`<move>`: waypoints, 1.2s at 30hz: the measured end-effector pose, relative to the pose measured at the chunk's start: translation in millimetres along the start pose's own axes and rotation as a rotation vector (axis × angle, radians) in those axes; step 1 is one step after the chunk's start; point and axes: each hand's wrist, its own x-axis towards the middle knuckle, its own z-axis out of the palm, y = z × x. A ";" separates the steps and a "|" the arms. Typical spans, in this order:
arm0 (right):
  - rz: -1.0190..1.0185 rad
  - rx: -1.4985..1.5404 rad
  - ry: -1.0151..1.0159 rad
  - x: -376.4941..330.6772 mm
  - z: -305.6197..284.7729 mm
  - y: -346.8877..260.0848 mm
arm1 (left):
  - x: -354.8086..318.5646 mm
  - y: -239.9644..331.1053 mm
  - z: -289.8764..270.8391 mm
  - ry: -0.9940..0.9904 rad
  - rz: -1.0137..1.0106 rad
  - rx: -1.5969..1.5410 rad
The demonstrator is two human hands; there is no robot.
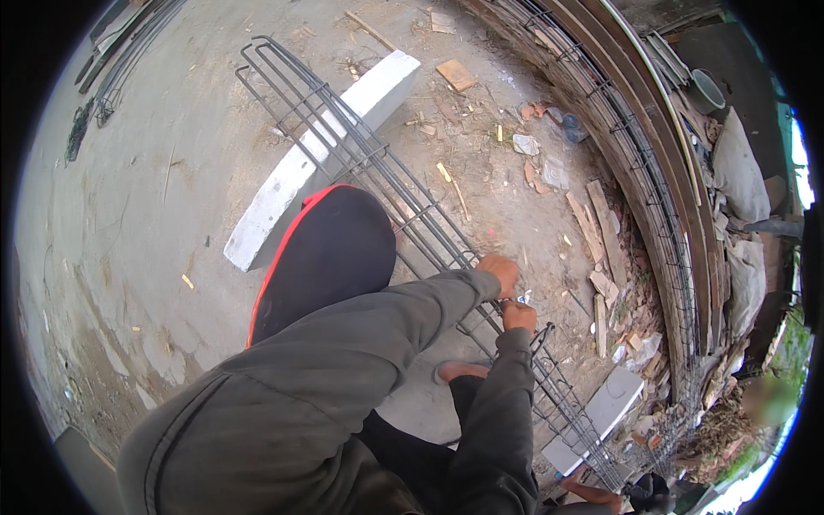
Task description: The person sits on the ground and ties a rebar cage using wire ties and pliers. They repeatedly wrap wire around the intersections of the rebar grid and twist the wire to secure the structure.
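A long rebar cage (403, 206) of thin steel bars and square stirrups runs from the upper left to the lower right. My left hand (500, 275) is closed around its bars near the middle. Just nearer, my right hand (518, 316) is closed at a stirrup; whatever its fingers pinch is hidden. Under the cage's far part lies a white block (283, 186), set crosswise. A pale slab (595, 421) lies beneath the near part. Dark cloth with a red edge (330, 249), rounded like a bent knee, sits left of the cage beyond my left forearm.
Timber boards (635, 146) and more rebar line the right side. Wood scraps (586, 225), rubble and plastic litter the ground there. Pale sacks (740, 167) and a bucket (708, 92) stand farther right. Another person's limb (592, 493) shows at the cage's lower end. Loose bars (129, 56) lie far left.
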 end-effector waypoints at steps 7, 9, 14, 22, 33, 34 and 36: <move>0.083 0.077 0.108 -14.4 -0.3 -15.4 | -0.7 -0.1 -0.9 -0.003 -0.037 -0.020; 0.036 0.124 0.093 -15.1 1.0 -7.5 | 3.2 -2.3 6.8 0.016 -0.036 0.001; -0.208 0.105 -0.004 14.3 -2.4 15.3 | 5.6 -1.7 6.0 -0.019 -0.048 0.026; -0.023 -0.099 0.051 -12.5 -0.1 -23.2 | 4.8 -12.3 3.1 0.018 -0.074 -0.034; -0.392 -0.064 0.295 -74.5 20.2 1.1 | 7.1 -6.5 2.1 -0.021 -0.025 0.007; -0.450 -0.007 0.234 -81.3 20.5 8.3 | 4.2 -1.8 -0.3 -0.050 -0.013 0.014; -0.541 -0.019 0.198 -85.1 17.8 17.9 | 1.7 1.0 -4.6 -0.074 -0.003 0.014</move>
